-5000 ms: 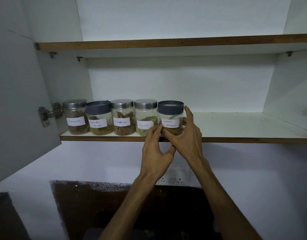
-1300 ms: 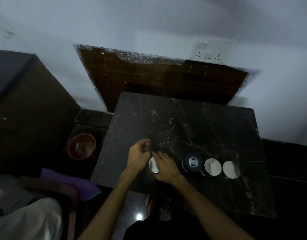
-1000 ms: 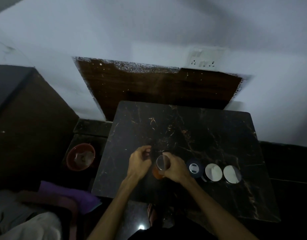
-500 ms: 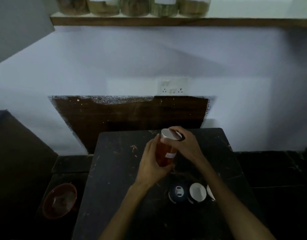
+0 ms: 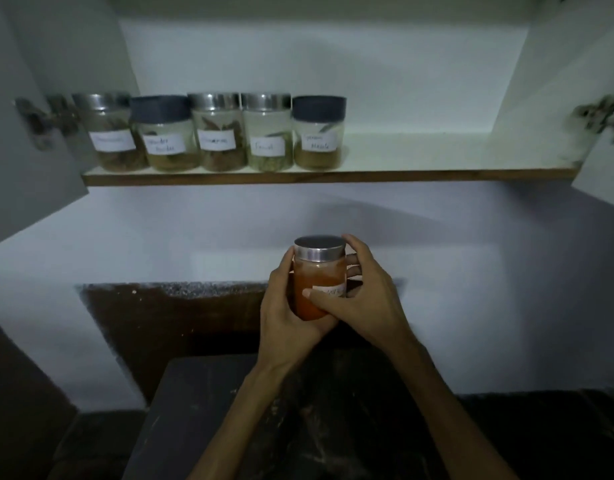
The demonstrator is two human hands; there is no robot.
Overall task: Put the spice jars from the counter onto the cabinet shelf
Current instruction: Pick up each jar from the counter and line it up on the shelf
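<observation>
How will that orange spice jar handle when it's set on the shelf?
The orange spice jar looks like clear, rigid glass, so probably fragile and somewhat slippery; both hands wrap it. Nearly full, it's likely heavy for its size. Its squat shape should stand steadily on the shelf.

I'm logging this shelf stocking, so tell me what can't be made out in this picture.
Head view only:
- Orange jar label: blurred, partly under the right hand thumb.
- Jar's base: hidden by the left hand.
- Leftmost shelf jar label: too blurred to read.
- Counter: near part cut off by the bottom edge.
</observation>
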